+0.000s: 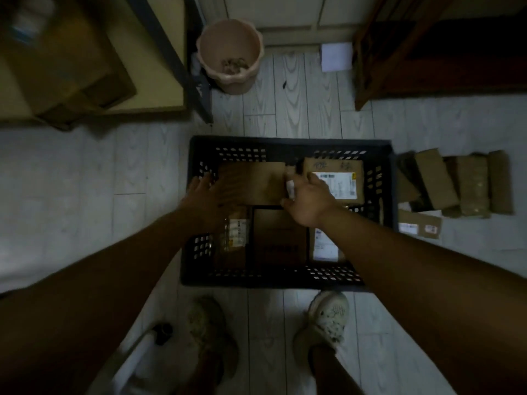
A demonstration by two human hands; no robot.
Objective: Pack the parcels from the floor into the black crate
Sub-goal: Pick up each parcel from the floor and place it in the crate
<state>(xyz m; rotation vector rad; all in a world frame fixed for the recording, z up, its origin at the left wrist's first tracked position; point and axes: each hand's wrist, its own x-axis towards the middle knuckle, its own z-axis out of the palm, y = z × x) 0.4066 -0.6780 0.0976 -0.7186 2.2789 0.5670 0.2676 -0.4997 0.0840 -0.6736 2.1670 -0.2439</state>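
Grips brown parcel by its right edge with right hand, thumb and fingers curled round it. Presses left hand, fingers straight though blurred, flat against its left edge. Holds it mid-frame, in upper half of black crate, just beside labelled parcel. Leaves other parcels on floor at right of frame.

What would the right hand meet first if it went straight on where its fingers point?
The right hand points far-left; its fingers seem to touch the plain brown parcel, so that comes first. Depth is unclear.
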